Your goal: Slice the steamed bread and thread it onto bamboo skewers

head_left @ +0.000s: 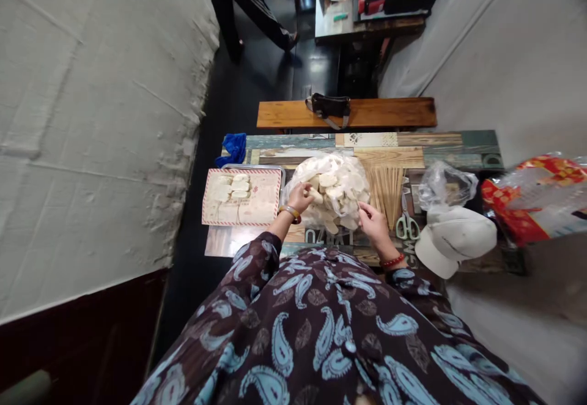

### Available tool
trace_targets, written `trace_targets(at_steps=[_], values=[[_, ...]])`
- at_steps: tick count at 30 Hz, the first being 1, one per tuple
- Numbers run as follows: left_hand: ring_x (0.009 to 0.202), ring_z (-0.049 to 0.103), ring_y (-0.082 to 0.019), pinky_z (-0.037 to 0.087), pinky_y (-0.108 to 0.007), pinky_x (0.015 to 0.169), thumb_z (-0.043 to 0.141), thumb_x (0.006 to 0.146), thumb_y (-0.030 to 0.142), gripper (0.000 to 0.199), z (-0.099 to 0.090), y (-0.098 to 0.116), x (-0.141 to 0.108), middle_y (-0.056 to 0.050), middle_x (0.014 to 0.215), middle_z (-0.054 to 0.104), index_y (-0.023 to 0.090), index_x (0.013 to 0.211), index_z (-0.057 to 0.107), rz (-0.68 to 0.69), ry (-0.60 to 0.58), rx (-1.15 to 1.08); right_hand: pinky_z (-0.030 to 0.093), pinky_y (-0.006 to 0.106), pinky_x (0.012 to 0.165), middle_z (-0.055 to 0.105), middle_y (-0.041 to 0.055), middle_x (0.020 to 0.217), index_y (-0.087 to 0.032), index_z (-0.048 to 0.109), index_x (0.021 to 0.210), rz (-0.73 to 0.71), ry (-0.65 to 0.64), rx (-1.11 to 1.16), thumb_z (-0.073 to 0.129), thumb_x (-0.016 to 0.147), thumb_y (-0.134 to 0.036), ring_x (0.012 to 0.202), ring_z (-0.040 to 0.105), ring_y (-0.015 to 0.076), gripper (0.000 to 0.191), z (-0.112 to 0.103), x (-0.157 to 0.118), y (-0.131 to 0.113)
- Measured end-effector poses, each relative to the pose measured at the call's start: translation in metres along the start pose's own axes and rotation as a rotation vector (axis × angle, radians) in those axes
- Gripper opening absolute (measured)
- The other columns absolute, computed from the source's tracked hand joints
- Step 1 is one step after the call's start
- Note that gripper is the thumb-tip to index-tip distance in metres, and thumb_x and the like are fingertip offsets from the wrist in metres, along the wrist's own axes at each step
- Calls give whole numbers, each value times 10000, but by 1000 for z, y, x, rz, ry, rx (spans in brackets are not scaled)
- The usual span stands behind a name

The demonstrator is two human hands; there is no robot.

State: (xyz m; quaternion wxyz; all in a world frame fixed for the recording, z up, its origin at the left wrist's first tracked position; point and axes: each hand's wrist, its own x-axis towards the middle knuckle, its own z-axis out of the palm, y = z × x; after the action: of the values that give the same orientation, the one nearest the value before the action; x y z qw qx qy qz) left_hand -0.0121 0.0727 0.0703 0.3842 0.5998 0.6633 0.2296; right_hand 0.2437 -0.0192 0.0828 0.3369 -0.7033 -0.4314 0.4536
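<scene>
A clear plastic bag (353, 169) full of pale, flat oval food pieces (328, 180) lies open on the table in front of me. At its left side my left hand (299, 199) is closed, thumb and fingers pinching one pale food piece (316, 196). My right hand (373, 224) is closed in a pinch at the bag's right edge, on what looks like a thin bamboo skewer, mostly hidden. Close by on the right lies a bundle of bamboo skewers (387, 194). Several skewered pale pieces (240, 186) rest on a paper-lined tray (266, 209) at left.
Green-handled scissors (408, 227), a white cap (456, 240), a small clear bag (447, 185) and a red-printed bag (518, 203) are at right. A blue cloth (233, 149) lies behind the tray. Beyond stands a bench (389, 112) with a black bag (329, 105); a person's legs (247, 4) show farther back.
</scene>
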Motion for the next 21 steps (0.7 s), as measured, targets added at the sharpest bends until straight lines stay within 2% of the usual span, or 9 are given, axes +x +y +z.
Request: trace_targets(at_steps=[6, 12, 14, 17, 21], values=[[883, 631, -186, 580, -357, 853, 629, 706, 54, 230, -5, -8, 8, -71, 988, 629, 170, 884, 717, 34, 85, 6, 575, 392, 723, 790, 143, 914, -128, 781, 1138, -94, 22, -58, 573, 843, -464, 751, 695, 256, 493, -19, 5, -3], [1026, 638, -227, 567, -416, 943, 619, 673, 19, 219, -2, -15, 7, -90, 1075, 649, 172, 809, 696, 117, 51, 24, 573, 421, 848, 788, 129, 1033, -182, 786, 1116, -237, -82, -125, 570, 894, -401, 916, 717, 272, 379, -35, -25, -15], [1071, 644, -235, 564, -422, 969, 606, 675, 8, 248, -2, -15, 6, -97, 1117, 659, 173, 830, 708, 144, 27, 29, 566, 408, 871, 780, 128, 1077, -191, 778, 1135, -287, -142, -138, 556, 921, -376, 958, 716, 265, 359, -28, -38, -17], [1140, 641, -245, 537, -435, 1037, 585, 689, 0, 321, -5, -14, 3, -101, 1191, 663, 181, 908, 735, 174, -1, 46, 559, 374, 879, 783, 106, 1082, -207, 778, 1123, -343, -247, -148, 552, 922, -307, 974, 718, 245, 319, -2, -49, -14], [1216, 620, -263, 477, -476, 1121, 577, 714, 0, 391, -13, -9, -3, -97, 1269, 659, 200, 1005, 745, 199, -17, 74, 558, 344, 796, 788, 75, 897, -199, 799, 1007, -365, -324, -172, 579, 829, -185, 823, 711, 227, 283, 37, -42, -2]])
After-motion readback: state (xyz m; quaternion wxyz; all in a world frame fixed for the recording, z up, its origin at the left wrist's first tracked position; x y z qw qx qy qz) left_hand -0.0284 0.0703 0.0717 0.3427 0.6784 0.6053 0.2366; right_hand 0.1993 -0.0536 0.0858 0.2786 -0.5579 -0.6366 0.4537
